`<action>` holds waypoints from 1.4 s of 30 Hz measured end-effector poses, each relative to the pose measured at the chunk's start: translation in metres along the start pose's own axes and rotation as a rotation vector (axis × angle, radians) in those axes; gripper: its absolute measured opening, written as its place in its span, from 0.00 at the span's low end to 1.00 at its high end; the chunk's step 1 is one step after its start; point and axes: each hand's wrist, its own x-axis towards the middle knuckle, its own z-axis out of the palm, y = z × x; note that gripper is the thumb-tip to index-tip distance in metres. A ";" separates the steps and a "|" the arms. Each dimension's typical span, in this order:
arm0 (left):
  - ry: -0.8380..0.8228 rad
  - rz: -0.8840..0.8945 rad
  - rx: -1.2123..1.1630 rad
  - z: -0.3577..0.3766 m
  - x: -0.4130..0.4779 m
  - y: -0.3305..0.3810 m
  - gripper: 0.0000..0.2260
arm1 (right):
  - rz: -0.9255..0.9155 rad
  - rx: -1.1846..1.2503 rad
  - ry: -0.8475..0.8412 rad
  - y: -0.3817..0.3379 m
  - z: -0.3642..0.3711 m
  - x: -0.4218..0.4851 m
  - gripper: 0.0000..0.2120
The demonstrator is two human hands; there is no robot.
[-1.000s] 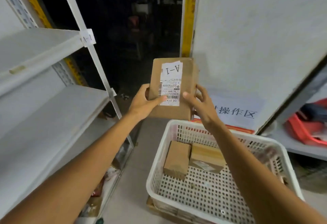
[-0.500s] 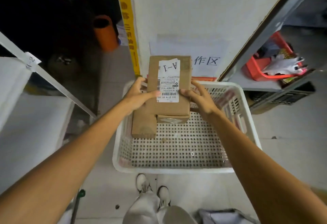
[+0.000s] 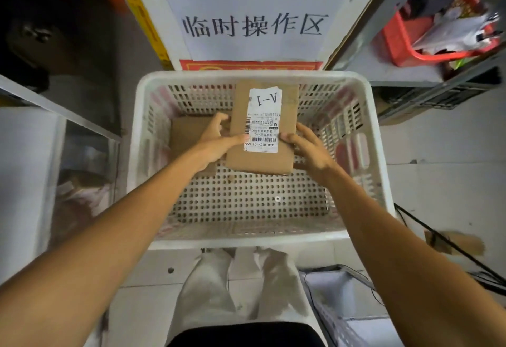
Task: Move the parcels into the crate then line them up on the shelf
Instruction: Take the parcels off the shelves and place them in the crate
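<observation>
One parcel [image 3: 260, 162] gripped between left hand [image 3: 216, 141], right hand [image 3: 309, 149], crate [image 3: 246, 240] below, box [image 3: 186, 133] maybe underneath

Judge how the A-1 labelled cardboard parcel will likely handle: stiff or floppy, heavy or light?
Probably stiff: the parcel shows flat faces and straight edges while the left hand and right hand grip only its sides. Likely light, since a pinch suffices. Unlikely to roll, being boxy.

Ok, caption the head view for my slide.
Left hand and right hand hold a brown cardboard parcel labelled A-1 over a white plastic crate.
</observation>
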 end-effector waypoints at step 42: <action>-0.035 -0.031 0.361 0.164 0.116 -0.061 0.20 | 0.098 -0.436 0.083 0.080 -0.092 0.142 0.23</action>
